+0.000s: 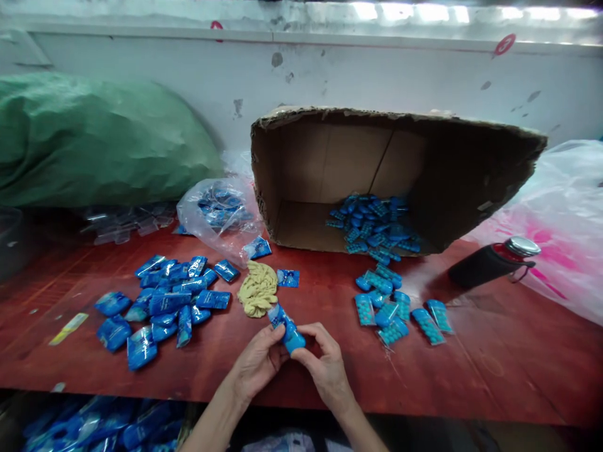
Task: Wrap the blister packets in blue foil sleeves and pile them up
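Observation:
Near the table's front edge, my left hand (pixel 260 359) and my right hand (pixel 324 363) both grip a small blue packet (pixel 293 338). The left thumb presses on its side, while the right thumb and fingers pinch its lower end. Just beyond my hands lie a crumpled yellow cloth-like thing (pixel 258 289) and a flat blue sachet (pixel 288 278). To the left is a loose pile of glossy blue packets (pixel 170 302). Over on the right are several clear-and-blue packs of small turquoise balls (pixel 389 312).
A cardboard box (pixel 301 220) lies on its side at the back, with more blue packs (pixel 370 225) inside. Left of it stands a clear bag (pixel 211 229) of blue wrappers, near a big green sack (pixel 103 141). A black-sleeved bottle (pixel 485 263) leans at the right.

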{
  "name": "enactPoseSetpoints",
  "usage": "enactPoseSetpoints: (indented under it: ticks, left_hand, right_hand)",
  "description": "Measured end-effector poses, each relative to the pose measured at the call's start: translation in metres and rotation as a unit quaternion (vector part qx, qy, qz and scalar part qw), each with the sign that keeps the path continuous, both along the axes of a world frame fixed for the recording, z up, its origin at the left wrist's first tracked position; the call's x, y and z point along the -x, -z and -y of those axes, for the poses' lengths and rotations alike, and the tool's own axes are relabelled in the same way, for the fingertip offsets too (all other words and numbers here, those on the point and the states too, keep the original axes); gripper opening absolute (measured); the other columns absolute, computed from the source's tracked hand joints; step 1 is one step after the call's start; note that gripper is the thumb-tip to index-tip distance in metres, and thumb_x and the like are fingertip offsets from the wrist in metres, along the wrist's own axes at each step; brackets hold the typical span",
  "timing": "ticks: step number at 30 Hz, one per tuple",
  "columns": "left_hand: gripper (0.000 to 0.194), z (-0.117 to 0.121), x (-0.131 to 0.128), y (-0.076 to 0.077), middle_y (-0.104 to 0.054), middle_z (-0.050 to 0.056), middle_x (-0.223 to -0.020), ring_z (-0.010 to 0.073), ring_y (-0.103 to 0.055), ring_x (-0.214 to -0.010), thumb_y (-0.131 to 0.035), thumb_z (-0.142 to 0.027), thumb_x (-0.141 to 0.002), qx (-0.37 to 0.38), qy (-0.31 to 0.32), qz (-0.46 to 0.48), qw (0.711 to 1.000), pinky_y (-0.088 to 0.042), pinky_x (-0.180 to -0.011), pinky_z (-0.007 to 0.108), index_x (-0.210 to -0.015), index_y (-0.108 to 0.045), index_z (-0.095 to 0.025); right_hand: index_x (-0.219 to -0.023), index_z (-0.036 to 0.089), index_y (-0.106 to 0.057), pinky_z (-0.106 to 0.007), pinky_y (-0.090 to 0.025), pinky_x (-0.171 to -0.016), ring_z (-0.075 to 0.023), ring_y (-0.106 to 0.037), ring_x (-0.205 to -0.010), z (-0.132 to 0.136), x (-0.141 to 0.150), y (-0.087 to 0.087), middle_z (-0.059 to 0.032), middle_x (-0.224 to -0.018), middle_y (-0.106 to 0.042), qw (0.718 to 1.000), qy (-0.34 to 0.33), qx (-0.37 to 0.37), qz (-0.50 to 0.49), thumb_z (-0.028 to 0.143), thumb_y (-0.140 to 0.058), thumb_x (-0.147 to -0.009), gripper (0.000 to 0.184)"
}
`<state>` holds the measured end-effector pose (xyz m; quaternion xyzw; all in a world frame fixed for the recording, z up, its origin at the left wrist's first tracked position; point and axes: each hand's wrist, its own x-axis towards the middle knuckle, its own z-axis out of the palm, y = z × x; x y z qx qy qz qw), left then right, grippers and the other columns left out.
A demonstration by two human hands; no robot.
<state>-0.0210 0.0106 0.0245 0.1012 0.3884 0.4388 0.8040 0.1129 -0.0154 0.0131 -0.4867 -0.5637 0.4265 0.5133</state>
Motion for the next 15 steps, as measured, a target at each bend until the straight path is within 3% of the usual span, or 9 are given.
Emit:
enactPoseSetpoints:
  ticks: [5,8,9,10,12,14,15]
  left_hand:
    - [0.022,0.006,-0.003,-0.005,-0.067,0.006,-0.072,0.0180,-0.063,-0.076,-0.058,-0.037,-0.072,-0.008,0.009,-0.004,1.000,-0.045,-0.077,0.033,-0.075,-0.061,-0.015]
    - [0.036,0.005,0.005,-0.010,-0.068,0.010,-0.083,0.0232,-0.061,-0.087,-0.055,-0.047,-0.071,-0.046,-0.017,-0.160,0.986,-0.043,-0.081,0.036,-0.089,-0.060,-0.017]
    - [0.039,0.002,0.010,-0.010,-0.067,0.011,-0.092,0.0242,-0.059,-0.094,-0.055,-0.047,-0.070,-0.087,-0.053,-0.257,0.961,-0.041,-0.084,0.037,-0.096,-0.058,-0.018]
    - [0.043,-0.003,0.016,-0.009,-0.064,0.012,-0.103,0.0250,-0.054,-0.103,-0.057,-0.045,-0.069,-0.141,-0.091,-0.363,0.916,-0.037,-0.089,0.037,-0.104,-0.055,-0.020]
    - [0.055,-0.020,0.028,0.000,-0.050,0.011,-0.126,0.0266,-0.039,-0.120,-0.064,-0.039,-0.064,-0.255,-0.134,-0.547,0.786,-0.024,-0.100,0.040,-0.115,-0.049,-0.023]
    - [0.058,-0.043,0.037,0.015,-0.042,0.014,-0.133,0.0320,-0.025,-0.127,-0.069,-0.034,-0.058,-0.317,-0.095,-0.649,0.685,-0.009,-0.103,0.047,-0.112,-0.053,-0.019]
    - [0.050,-0.055,0.040,0.024,-0.045,0.017,-0.130,0.0341,-0.026,-0.126,-0.068,-0.032,-0.059,-0.328,-0.075,-0.672,0.660,-0.009,-0.103,0.048,-0.105,-0.057,-0.016]
  right_hand:
    - [-0.087,0.018,-0.062,-0.028,-0.047,-0.071,-0.0172,-0.057,-0.078,0.000,-0.001,0.006,-0.0032,-0.084,-0.062,0.989,0.058,0.088,-0.103,0.025,-0.063,-0.071,0.018]
    - [-0.087,0.016,-0.060,-0.026,-0.049,-0.058,-0.0157,-0.057,-0.069,-0.003,-0.004,0.013,-0.0031,-0.078,-0.062,0.971,0.071,0.132,-0.184,0.030,-0.065,-0.069,0.022]
    - [-0.086,0.016,-0.060,-0.025,-0.048,-0.054,-0.0149,-0.057,-0.066,-0.004,-0.005,0.015,-0.0025,-0.077,-0.062,0.965,0.078,0.140,-0.209,0.031,-0.066,-0.068,0.024]
    - [-0.086,0.016,-0.059,-0.024,-0.048,-0.053,-0.0142,-0.056,-0.064,-0.005,-0.007,0.016,-0.0021,-0.076,-0.061,0.959,0.085,0.143,-0.228,0.031,-0.066,-0.068,0.025]
    - [-0.086,0.016,-0.059,-0.023,-0.048,-0.052,-0.0134,-0.056,-0.064,-0.007,-0.010,0.017,-0.0016,-0.075,-0.060,0.953,0.096,0.143,-0.251,0.032,-0.067,-0.067,0.026]
    - [-0.087,0.016,-0.059,-0.022,-0.047,-0.052,-0.0124,-0.055,-0.063,-0.007,-0.011,0.016,-0.0012,-0.075,-0.060,0.951,0.094,0.140,-0.258,0.031,-0.067,-0.068,0.026]
    - [-0.087,0.016,-0.058,-0.022,-0.047,-0.052,-0.0118,-0.055,-0.062,-0.007,-0.011,0.014,-0.0010,-0.075,-0.060,0.952,0.091,0.138,-0.259,0.031,-0.067,-0.068,0.025]
